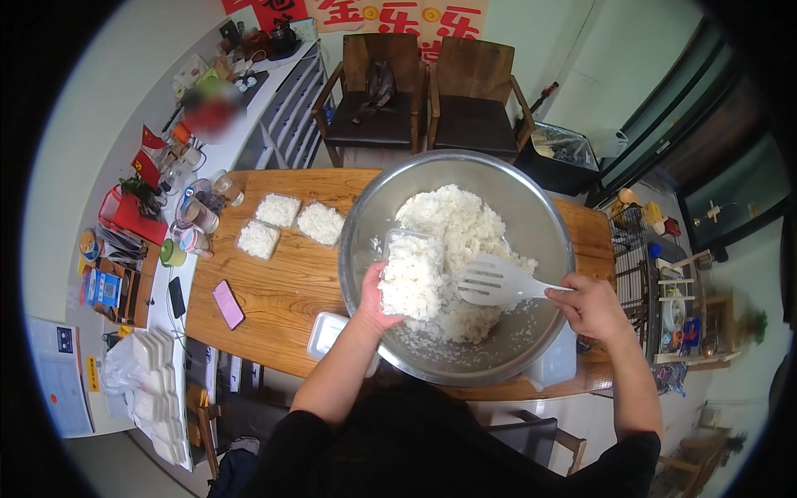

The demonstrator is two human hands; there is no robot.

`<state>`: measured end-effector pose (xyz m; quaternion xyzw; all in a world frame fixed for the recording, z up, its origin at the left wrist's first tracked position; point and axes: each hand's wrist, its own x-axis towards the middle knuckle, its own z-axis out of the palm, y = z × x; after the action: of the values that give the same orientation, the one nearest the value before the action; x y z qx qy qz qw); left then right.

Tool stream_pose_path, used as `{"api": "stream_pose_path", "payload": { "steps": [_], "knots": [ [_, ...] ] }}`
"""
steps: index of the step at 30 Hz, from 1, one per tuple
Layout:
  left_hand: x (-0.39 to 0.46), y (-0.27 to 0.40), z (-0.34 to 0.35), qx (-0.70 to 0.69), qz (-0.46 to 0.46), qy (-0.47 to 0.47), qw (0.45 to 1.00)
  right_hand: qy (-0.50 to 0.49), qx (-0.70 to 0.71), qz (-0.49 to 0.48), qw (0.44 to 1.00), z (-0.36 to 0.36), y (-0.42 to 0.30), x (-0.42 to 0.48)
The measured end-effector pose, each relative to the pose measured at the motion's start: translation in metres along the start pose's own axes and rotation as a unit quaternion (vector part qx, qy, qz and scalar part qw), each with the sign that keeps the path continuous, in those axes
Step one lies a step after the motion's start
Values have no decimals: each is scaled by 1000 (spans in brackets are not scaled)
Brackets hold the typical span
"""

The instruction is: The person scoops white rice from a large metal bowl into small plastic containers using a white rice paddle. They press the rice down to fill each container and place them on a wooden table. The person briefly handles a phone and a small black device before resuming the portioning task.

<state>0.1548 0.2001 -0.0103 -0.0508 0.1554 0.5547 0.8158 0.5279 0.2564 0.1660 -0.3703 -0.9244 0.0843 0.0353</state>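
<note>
A wide stainless steel bowl (pixel 364 193) holds a large heap of cooked white rice (pixel 457 215). Over the bowl's left side, my left hand (pixel 375 302) grips a clear plastic container (pixel 413 234) filled with rice. My right hand (pixel 588 305) holds the handle of a white slotted spatula (pixel 492 280), whose blade rests at or just above the heap, right of the container. Three more rice-filled containers stand together on the wooden table: one at the back (pixel 278 210), one nearer me (pixel 258 239) and one to the right (pixel 320 223).
A pink phone (pixel 228 304) lies on the wooden table (pixel 268 305). Beside my left forearm is a white tray or lid (pixel 326 333). Stacked white foam boxes (pixel 152 386) stand on the left counter. Two wooden chairs (pixel 476 93) are beyond the table, near a lined black bin (pixel 560 152).
</note>
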Motion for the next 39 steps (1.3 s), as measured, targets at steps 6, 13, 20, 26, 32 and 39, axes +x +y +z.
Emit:
{"api": "stream_pose_path", "payload": {
  "steps": [6, 13, 20, 26, 32, 39],
  "knots": [
    [5, 3, -15, 49, -53, 2, 997, 28, 39, -37, 998, 18, -35, 35],
    [-5, 1, -19, 24, -30, -16, 999, -9, 9, -40, 999, 3, -32, 40],
    [-6, -5, -16, -18, -16, -28, 999, 6, 23, -37, 999, -3, -25, 31],
    [-3, -7, -20, -8, -28, -35, 999, -1, -10, -45, 999, 20, -35, 17],
    [-7, -7, -11, -24, -25, -39, 999, 28, -9, -40, 999, 17, -23, 6],
    [-5, -14, -8, -35, -28, -64, 997, 34, -15, -48, 998, 16, -28, 7]
  ]
}}
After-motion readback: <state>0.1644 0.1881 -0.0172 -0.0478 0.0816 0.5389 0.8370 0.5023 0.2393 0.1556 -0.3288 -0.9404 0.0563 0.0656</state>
